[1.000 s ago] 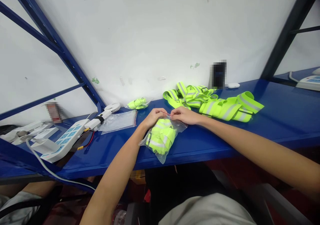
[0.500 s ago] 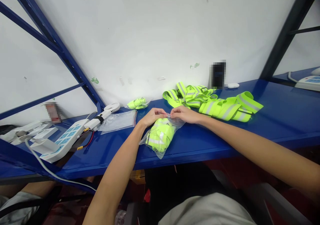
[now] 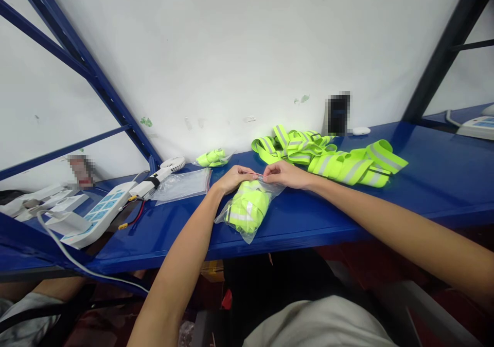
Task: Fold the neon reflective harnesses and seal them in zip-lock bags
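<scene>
A clear zip bag (image 3: 247, 232) with a bundled neon-yellow reflective strap (image 3: 249, 205) inside lies at the front of the blue table. My left hand (image 3: 236, 178) pinches the bag's red-edged top on the left. A short way along the same edge, my right hand (image 3: 284, 175) pinches it with thumb and fingertips. Behind my right hand lies a loose heap of neon-yellow straps with grey stripes (image 3: 297, 146), and a folded strap bundle (image 3: 347, 169) sits to its right. Another small bagged strap (image 3: 212, 158) rests near the wall.
Flat clear zip bags (image 3: 185, 185) lie to the left, beside a white handheld fan (image 3: 154, 181). A white power strip (image 3: 102, 213) and a red-black cable (image 3: 138, 214) are further left. A black device (image 3: 337, 114) and a white case (image 3: 361, 131) stand by the wall.
Both hands stay pinched on the bag's top edge, with barely any finger movement. The whole view has shifted very slightly.
</scene>
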